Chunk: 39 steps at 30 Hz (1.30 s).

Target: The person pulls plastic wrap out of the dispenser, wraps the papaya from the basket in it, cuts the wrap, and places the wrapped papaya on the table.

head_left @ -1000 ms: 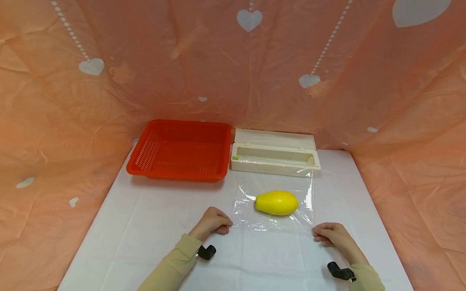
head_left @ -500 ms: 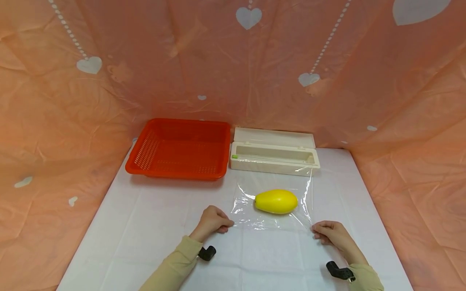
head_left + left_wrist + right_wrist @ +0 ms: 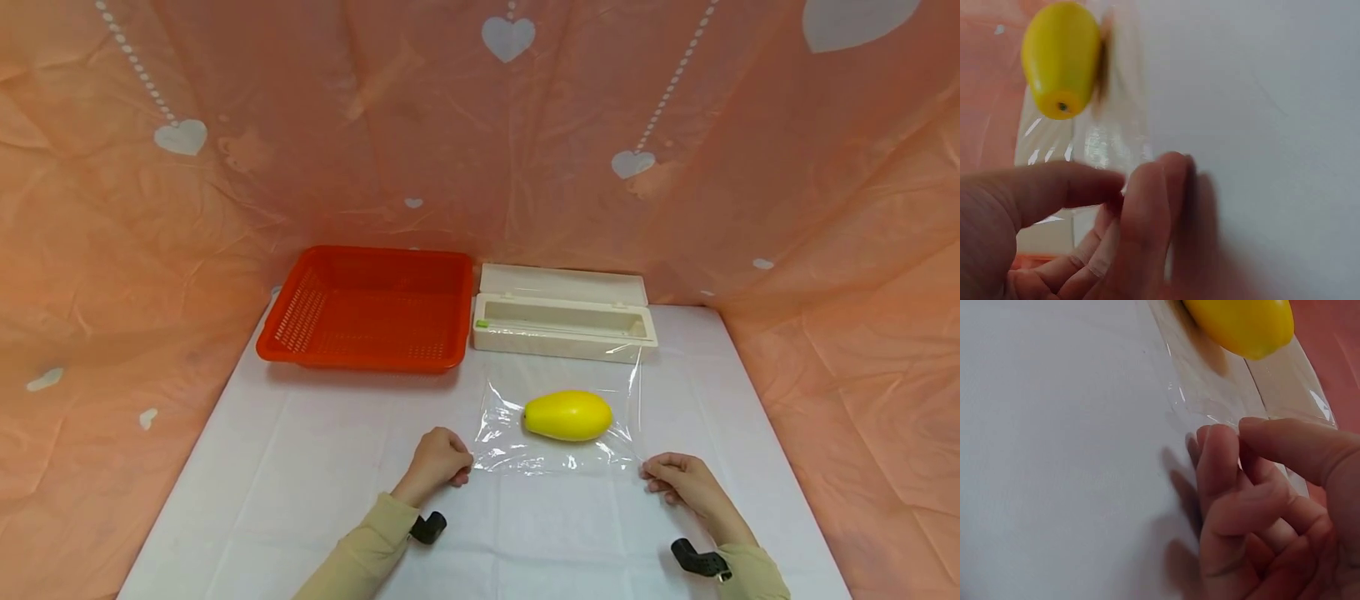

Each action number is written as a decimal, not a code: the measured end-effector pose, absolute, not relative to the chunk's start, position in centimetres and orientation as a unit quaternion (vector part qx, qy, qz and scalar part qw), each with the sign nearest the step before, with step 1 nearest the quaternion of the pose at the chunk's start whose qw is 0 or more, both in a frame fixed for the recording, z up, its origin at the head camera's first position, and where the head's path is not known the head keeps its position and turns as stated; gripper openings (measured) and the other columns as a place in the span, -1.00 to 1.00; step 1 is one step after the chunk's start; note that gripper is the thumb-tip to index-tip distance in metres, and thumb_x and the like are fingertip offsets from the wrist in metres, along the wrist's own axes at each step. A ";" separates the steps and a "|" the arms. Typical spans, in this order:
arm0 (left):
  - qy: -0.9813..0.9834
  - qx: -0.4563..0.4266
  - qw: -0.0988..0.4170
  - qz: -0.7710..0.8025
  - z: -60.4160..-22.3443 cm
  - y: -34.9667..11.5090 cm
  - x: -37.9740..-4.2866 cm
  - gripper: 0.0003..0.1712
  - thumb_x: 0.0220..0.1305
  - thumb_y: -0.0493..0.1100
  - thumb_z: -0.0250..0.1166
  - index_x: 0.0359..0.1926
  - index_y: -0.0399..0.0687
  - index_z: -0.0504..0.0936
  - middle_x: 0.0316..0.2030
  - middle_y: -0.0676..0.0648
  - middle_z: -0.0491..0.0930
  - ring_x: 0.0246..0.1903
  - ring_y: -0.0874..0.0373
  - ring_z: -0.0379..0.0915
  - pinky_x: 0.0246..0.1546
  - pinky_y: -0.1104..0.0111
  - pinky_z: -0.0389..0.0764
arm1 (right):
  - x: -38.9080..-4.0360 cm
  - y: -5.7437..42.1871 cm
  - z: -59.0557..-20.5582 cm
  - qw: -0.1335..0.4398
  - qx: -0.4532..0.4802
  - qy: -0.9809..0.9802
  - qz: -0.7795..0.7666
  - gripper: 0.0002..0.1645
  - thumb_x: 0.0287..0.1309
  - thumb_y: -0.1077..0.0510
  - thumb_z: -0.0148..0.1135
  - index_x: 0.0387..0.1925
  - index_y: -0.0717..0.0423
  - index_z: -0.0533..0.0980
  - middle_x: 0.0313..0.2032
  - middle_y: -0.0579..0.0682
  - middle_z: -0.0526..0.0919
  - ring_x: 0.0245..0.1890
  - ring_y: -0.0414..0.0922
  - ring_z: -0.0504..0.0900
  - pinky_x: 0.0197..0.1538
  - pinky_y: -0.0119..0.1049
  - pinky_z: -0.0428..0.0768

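Observation:
A yellow papaya-like fruit lies on its side on a sheet of clear cling film. The film runs toward me over the front of a cream wrap dispenser, whose lid stands up at the back. At the film's near left corner, my left hand pinches the edge between thumb and forefinger. My right hand pinches the near right corner, its other fingers loosely bent. Close up, the left wrist view shows the fruit's stem end beyond the thumb; in the right wrist view its rounded end appears.
A red-orange plastic basket stands at the back left beside the dispenser. A small green slider sits at the dispenser's left end. White cloth covers the table, and an orange curtain with hearts surrounds it.
My left hand shifts slightly left, and the film's near edge looks drawn a little that way. The right hand stays nearly still, and the fruit keeps its place on the film.

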<state>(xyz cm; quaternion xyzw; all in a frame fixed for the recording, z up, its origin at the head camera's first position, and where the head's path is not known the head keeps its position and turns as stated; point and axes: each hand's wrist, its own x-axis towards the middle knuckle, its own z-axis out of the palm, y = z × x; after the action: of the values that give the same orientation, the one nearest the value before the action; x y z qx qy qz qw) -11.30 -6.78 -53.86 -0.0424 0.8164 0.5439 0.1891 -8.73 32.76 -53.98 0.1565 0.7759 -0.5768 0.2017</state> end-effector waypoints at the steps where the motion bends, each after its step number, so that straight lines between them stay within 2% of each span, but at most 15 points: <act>1: 0.811 -0.046 0.186 0.552 -53.7 -6.8 -11.3 -0.94 -0.12 -0.39 0.21 -0.54 -0.38 0.52 -0.71 -0.17 0.54 -0.75 0.06 0.50 -0.68 0.32 0.56 | -8.7 32.7 -54.0 0.202 0.154 0.776 -0.578 -0.63 0.08 0.09 0.19 -0.24 0.36 0.48 -0.40 0.05 0.63 -0.52 -0.18 0.55 -0.59 -0.45 0.44; 5: 0.794 -0.062 0.184 0.576 -53.3 -6.9 -11.6 -0.84 -0.08 -0.34 0.31 -0.50 -0.40 0.52 -0.66 -0.20 0.55 -0.70 0.02 0.53 -0.62 0.29 0.58 | -8.8 32.8 -54.0 0.202 0.149 0.776 -0.579 -0.63 0.09 0.08 0.18 -0.24 0.36 0.47 -0.40 0.05 0.63 -0.51 -0.18 0.55 -0.57 -0.44 0.45; 11: 0.799 -0.055 0.204 0.563 -53.8 -6.9 -11.7 -0.79 -0.25 -0.31 0.45 -0.58 -0.34 0.58 -0.70 -0.14 0.56 -0.74 0.10 0.51 -0.65 0.35 0.57 | -8.8 32.8 -54.0 0.204 0.142 0.777 -0.578 -0.62 0.09 0.08 0.17 -0.23 0.37 0.46 -0.39 0.05 0.63 -0.49 -0.16 0.57 -0.52 -0.41 0.49; 16: 0.803 -0.046 0.199 0.560 -54.2 -6.3 -11.4 -0.89 -0.26 -0.41 0.38 -0.60 -0.35 0.59 -0.73 -0.13 0.54 -0.79 0.17 0.47 -0.69 0.36 0.55 | -8.7 33.0 -54.0 0.209 0.134 0.775 -0.582 -0.63 0.10 0.10 0.16 -0.21 0.38 0.46 -0.39 0.05 0.64 -0.49 -0.17 0.57 -0.50 -0.41 0.50; 21: 0.793 -0.034 0.205 0.573 -54.4 -6.4 -11.2 -0.95 -0.20 -0.42 0.30 -0.58 -0.36 0.60 -0.74 -0.16 0.53 -0.78 0.17 0.45 -0.69 0.34 0.55 | -8.7 33.0 -54.1 0.211 0.132 0.771 -0.587 -0.63 0.10 0.08 0.17 -0.23 0.36 0.46 -0.39 0.04 0.64 -0.48 -0.17 0.57 -0.49 -0.41 0.52; 27: 0.735 -0.024 0.250 0.630 -54.3 -7.1 -11.3 -0.87 -0.09 -0.36 0.29 -0.49 -0.42 0.57 -0.66 -0.18 0.53 -0.69 0.15 0.45 -0.56 0.30 0.59 | -8.6 33.0 -54.4 0.196 0.135 0.769 -0.593 -0.63 0.08 0.08 0.18 -0.26 0.36 0.46 -0.42 0.05 0.63 -0.48 -0.16 0.58 -0.49 -0.40 0.52; 31: 0.687 -0.005 0.276 0.672 -53.9 -7.4 -11.5 -0.82 -0.01 -0.35 0.25 -0.42 -0.46 0.50 -0.54 -0.25 0.57 -0.60 0.09 0.52 -0.45 0.24 0.60 | -8.7 32.9 -54.6 0.165 0.131 0.766 -0.607 -0.59 0.06 0.10 0.20 -0.19 0.34 0.35 -0.46 0.06 0.61 -0.52 -0.16 0.57 -0.53 -0.39 0.49; 35: 0.656 -0.003 0.296 0.694 -54.1 -7.5 -11.7 -0.77 0.03 -0.32 0.24 -0.37 -0.41 0.39 -0.47 -0.27 0.57 -0.54 0.05 0.54 -0.39 0.21 0.60 | -8.9 33.3 -55.2 0.143 0.109 0.752 -0.634 -0.56 0.09 0.09 0.18 -0.11 0.28 0.28 -0.49 0.03 0.58 -0.56 -0.19 0.52 -0.57 -0.40 0.47; 39: 0.637 -0.008 0.300 0.710 -54.6 -7.6 -12.1 -0.64 0.05 -0.28 0.24 -0.22 -0.36 0.27 -0.44 -0.25 0.55 -0.51 0.03 0.53 -0.37 0.20 0.59 | -9.2 33.8 -55.5 0.152 0.083 0.728 -0.663 -0.57 0.15 0.09 0.10 -0.08 0.36 0.34 -0.45 0.02 0.52 -0.51 -0.20 0.47 -0.50 -0.39 0.48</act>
<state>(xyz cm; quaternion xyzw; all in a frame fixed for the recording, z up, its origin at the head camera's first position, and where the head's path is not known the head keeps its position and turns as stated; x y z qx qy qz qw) -12.06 -7.60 -54.57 -0.0076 0.6374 0.7095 0.3004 -9.22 33.84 -55.50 0.0828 0.7280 -0.6634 0.1517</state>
